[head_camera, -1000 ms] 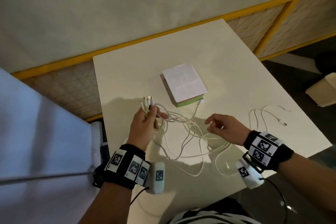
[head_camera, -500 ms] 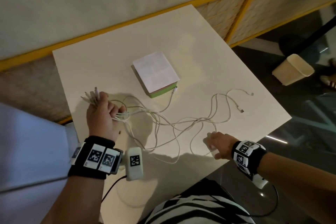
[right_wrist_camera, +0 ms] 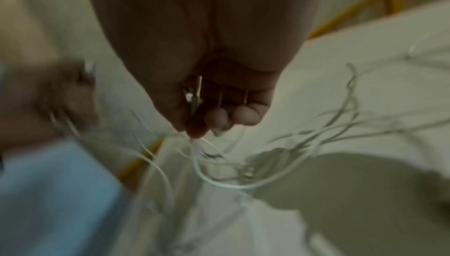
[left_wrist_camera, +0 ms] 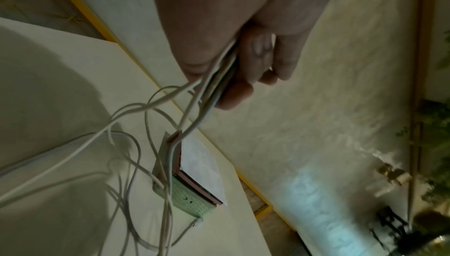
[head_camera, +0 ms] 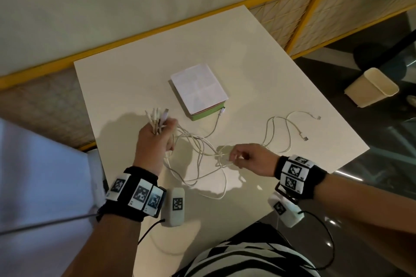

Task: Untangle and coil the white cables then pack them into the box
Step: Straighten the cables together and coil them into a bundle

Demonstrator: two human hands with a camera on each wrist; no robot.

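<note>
Several white cables (head_camera: 198,148) lie tangled on the cream table (head_camera: 247,56). My left hand (head_camera: 157,135) grips a bunch of their plug ends (head_camera: 157,117), which stick up out of the fist; the strands (left_wrist_camera: 214,79) run out between thumb and fingers. My right hand (head_camera: 243,157) pinches a cable end (right_wrist_camera: 194,96) at the tangle's right side, just above the table. The box (head_camera: 199,90), green with a white sheet on top, stands closed behind the tangle. One plug (head_camera: 222,110) lies against its near corner. Two loose cable ends (head_camera: 304,137) trail to the right.
The table's right corner (head_camera: 364,148) and near edge are close to my right wrist. A beige bin (head_camera: 371,87) stands on the dark floor at the right. A yellow-framed partition (head_camera: 315,2) runs behind the table. A light blue surface (head_camera: 45,186) lies at my left.
My right hand has come up from the table's near edge to the middle of the tangle and now pinches a cable. The left hand still grips the plug ends.
</note>
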